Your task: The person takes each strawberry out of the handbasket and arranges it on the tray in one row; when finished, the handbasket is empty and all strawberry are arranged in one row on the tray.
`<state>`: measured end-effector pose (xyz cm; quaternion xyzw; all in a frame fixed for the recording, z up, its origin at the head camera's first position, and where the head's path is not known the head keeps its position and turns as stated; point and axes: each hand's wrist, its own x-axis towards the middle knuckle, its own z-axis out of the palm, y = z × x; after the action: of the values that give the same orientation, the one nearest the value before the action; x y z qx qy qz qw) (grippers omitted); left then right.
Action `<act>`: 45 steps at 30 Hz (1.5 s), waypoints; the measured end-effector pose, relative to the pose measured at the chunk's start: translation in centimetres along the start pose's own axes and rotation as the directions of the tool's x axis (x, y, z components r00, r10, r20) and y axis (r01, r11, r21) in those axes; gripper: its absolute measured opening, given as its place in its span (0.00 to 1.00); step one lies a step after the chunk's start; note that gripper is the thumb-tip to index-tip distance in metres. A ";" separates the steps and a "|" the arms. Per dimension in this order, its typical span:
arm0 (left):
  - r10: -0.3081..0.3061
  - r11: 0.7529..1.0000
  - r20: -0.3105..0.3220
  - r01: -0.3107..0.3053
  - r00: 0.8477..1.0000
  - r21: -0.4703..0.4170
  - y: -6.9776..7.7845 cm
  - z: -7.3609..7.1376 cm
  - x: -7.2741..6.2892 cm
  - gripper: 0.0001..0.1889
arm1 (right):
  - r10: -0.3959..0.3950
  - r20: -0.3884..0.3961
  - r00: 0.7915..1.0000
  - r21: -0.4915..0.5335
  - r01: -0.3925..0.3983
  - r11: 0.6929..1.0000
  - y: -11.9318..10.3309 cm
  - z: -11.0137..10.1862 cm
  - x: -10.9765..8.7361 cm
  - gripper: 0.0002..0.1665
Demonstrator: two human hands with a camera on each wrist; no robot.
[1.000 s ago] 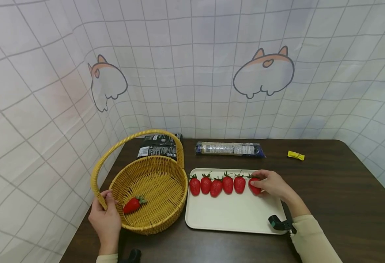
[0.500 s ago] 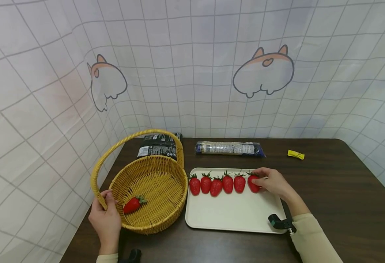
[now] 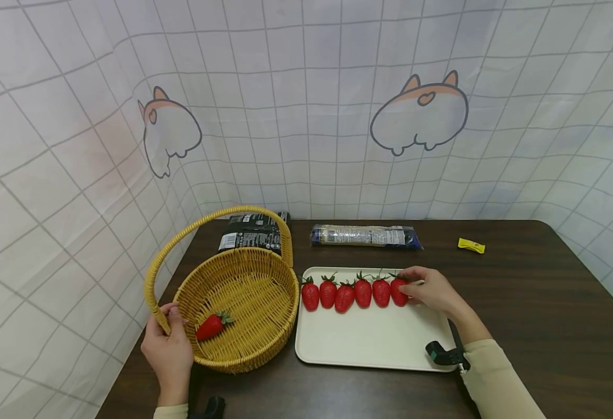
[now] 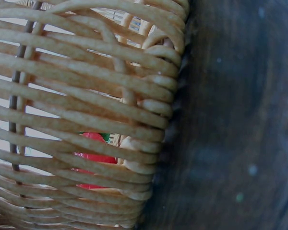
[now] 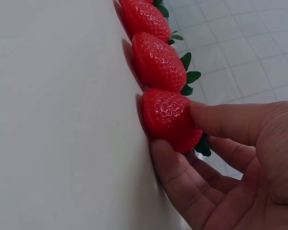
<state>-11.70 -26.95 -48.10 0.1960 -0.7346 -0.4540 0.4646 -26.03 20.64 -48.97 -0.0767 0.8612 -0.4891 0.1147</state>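
My left hand (image 3: 169,352) grips the handle (image 3: 154,273) of a yellow wicker basket (image 3: 251,356) near its lower left end. One red strawberry with green leaves (image 3: 211,327) lies inside; in the left wrist view, red shows through the weave (image 4: 77,98). Along the far edge of a cream rectangular tray (image 3: 369,343), several strawberries (image 3: 362,294) stand in a row, leaves pointing away. At the row's right end my right hand (image 3: 434,291) pinches the last strawberry (image 5: 165,115) between thumb and fingers, close beside its neighbour (image 5: 158,62).
Behind the basket lies a black package (image 3: 254,233) with white print. A long clear-and-blue packet (image 3: 366,237) sits beyond the tray, and a small yellow wrapped piece (image 3: 471,246) farther right. A grid-patterned curtain (image 3: 316,116) hangs behind the dark wooden table (image 3: 537,302).
The right hand has slid the end strawberry a little left and away, closing the gap to the one beside it. The left hand and the basket have stayed still.
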 end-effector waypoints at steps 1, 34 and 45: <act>0.000 1.000 0.001 0.000 1.000 0.001 0.0 0.0 0.0 0.10 | 0.002 -0.002 1.000 -0.001 -0.002 1.000 0.0 0.0 0.0 0.25; -0.006 1.000 -0.012 0.006 1.000 0.014 -0.3 -0.2 0.0 0.12 | -0.054 -0.137 0.989 0.001 0.055 0.998 -0.9 -0.6 -0.5 0.18; 0.000 1.000 -0.012 0.000 1.000 -0.006 -0.3 0.1 -0.1 0.11 | -0.178 -0.142 0.974 0.048 0.186 0.981 -5.1 0.9 -1.5 0.16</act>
<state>-11.82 -27.01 -48.43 0.1973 -0.7303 -0.4552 0.4696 -24.24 17.69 -44.84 -0.1181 0.8410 -0.5279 0.0121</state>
